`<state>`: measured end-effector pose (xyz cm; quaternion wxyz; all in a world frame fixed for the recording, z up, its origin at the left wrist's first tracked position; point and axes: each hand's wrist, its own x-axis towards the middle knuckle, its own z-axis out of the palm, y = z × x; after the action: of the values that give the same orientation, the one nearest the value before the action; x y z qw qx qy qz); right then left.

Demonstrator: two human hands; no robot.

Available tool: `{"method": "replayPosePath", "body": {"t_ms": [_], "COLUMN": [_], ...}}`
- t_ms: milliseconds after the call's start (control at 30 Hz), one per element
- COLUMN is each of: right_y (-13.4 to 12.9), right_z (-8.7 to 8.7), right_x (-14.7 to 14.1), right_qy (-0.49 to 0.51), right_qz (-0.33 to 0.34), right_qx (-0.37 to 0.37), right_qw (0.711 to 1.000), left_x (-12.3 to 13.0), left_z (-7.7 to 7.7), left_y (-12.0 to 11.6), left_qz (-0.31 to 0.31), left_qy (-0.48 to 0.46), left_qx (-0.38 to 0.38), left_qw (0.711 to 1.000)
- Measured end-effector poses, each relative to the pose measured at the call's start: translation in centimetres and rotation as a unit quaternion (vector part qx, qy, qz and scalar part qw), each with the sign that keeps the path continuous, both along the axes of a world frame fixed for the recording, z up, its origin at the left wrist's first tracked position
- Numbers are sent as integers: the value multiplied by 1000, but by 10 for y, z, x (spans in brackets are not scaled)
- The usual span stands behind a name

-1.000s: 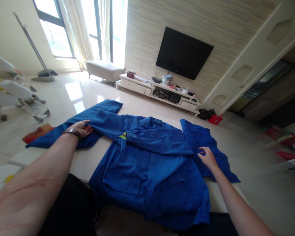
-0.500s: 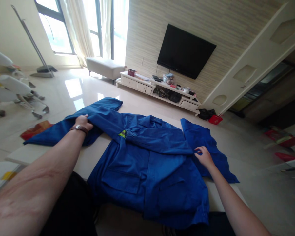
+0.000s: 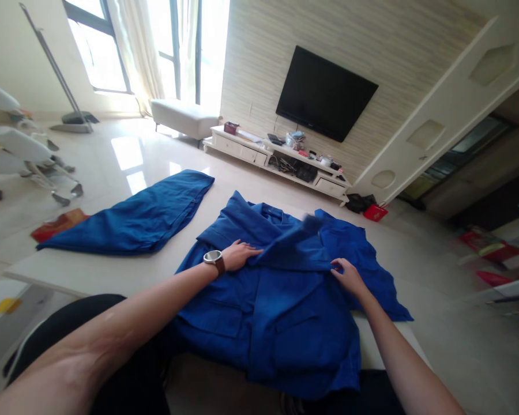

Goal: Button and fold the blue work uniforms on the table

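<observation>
A blue work jacket (image 3: 294, 311) lies front up on a low white table, with its sleeves folded across the chest. My left hand (image 3: 239, 255), with a watch on the wrist, rests on the folded sleeve, its fingers stretched out. At the jacket's right side, my right hand (image 3: 346, 275) pinches the edge of the folded cloth between thumb and fingers. The far end of a sleeve is smeared by motion near the collar. Folded blue cloth (image 3: 130, 219) lies apart on the left, and another blue piece (image 3: 363, 259) lies to the right, partly beneath the jacket.
The white tabletop (image 3: 82, 271) shows between the cloths. Beyond it stand a low TV cabinet (image 3: 237, 148) with clutter, a wall television (image 3: 326, 92) and a padded bench (image 3: 184, 118). White wheeled chairs (image 3: 12, 150) are at left; a red bag (image 3: 375, 212) sits on the floor.
My left hand has moved right from the left sleeve to the jacket's chest. That sleeve now lies folded across the front, exposing the left cloth. My right hand has barely moved.
</observation>
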<state>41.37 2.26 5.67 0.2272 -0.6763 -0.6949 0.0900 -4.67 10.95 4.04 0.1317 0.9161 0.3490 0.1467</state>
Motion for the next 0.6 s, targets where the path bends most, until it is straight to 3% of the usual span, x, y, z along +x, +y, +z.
{"method": "replayPosePath", "body": {"t_ms": [67, 133, 267, 367, 433, 500, 600], "right_y": [-2, -3, -2, -2, -3, -4, 0], "right_z": [1, 2, 5, 7, 8, 8, 10], "right_x": [-7, -12, -19, -25, -29, -32, -31], "right_qy": [17, 47, 124, 204, 225, 220, 228], "right_qz": [10, 0, -10, -13, -12, 2, 4], "right_qx": [-10, -19, -70, -160, -180, -145, -37], "right_qw": [1000, 999, 990, 966, 958, 965, 973], "left_x": [4, -1, -11, -19, -27, -39, -60], "left_z": [-12, -15, -2, 10, 16, 20, 23], "left_y": [-6, -5, 3, 7, 12, 20, 33], "left_qz": [-23, -36, -28, 3, 31, 69, 120], "left_qy": [56, 101, 135, 158, 173, 188, 197], "left_qx": [9, 10, -5, -18, -33, -52, -103], "left_qw": [998, 994, 990, 987, 984, 978, 967]}}
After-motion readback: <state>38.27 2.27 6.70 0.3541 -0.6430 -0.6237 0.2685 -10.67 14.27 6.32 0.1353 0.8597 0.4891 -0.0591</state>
